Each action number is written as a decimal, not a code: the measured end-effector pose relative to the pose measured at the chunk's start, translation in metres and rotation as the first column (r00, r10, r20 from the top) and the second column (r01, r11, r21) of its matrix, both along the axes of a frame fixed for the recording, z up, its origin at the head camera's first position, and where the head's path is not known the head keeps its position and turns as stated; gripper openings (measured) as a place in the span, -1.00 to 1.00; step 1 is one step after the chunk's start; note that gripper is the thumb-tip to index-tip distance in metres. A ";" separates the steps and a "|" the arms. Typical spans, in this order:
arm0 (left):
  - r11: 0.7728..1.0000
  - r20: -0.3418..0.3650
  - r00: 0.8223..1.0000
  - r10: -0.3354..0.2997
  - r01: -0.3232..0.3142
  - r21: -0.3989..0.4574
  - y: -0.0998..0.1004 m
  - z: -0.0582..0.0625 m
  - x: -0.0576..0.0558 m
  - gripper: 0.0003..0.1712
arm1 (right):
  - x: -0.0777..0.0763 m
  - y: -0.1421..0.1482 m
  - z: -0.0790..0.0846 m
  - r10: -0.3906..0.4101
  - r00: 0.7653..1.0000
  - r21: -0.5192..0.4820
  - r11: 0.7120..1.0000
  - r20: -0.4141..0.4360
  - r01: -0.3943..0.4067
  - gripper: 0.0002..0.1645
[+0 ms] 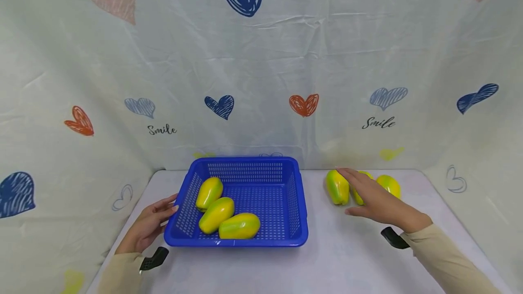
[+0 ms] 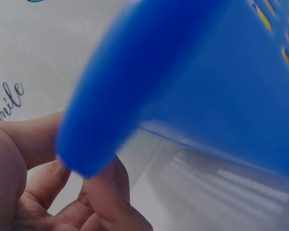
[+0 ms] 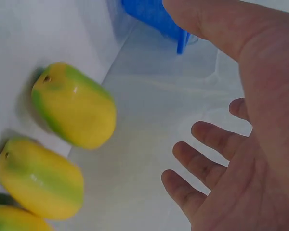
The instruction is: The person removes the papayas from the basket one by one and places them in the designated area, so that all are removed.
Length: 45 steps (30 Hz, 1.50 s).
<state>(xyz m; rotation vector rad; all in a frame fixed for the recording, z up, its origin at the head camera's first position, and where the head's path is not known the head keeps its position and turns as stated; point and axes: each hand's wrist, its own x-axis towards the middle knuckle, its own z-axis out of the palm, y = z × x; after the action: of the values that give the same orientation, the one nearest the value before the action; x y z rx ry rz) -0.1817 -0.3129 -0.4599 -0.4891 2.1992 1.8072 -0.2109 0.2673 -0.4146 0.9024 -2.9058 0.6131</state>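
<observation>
A blue plastic basket (image 1: pixel 229 242) with slotted walls stands on the table, left of centre. Its left rim is pinched by my left hand (image 1: pixel 151 221); close up in the left wrist view, thumb and fingers (image 2: pixel 108 202) meet the rim's edge. Three yellow-green papayas (image 1: pixel 239 226) lie in the basket, along its left and front. My right hand (image 1: pixel 377 201) is over the right part of the table, fingers extended and palm bare in the right wrist view. Nearest to it is one papaya (image 1: pixel 337 188); two more, a middle papaya (image 3: pixel 41 178) and a right papaya (image 1: pixel 389 185), lie partly hidden behind the hand.
The white table (image 1: pixel 261 271) ends at the back against a pale curtain (image 1: pixel 261 67) printed with hearts and "Smile". Curtain also hangs at both sides. A black wrist strap piece (image 1: pixel 154 259) shows at the left sleeve, and another black piece (image 1: pixel 394 238) at the right.
</observation>
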 end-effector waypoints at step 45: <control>0.989 0.010 0.995 -0.097 0.098 -0.114 -0.010 0.014 -0.005 -0.26 | -0.021 -0.189 0.011 0.517 0.856 0.442 0.769 -0.005 -0.462 0.08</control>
<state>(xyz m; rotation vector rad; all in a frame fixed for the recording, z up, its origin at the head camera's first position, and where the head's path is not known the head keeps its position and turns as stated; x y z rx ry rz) -0.1867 -0.3230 -0.4462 -0.4005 2.2911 1.6363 -0.2321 0.0783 -0.4041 1.7172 -2.7187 -0.1034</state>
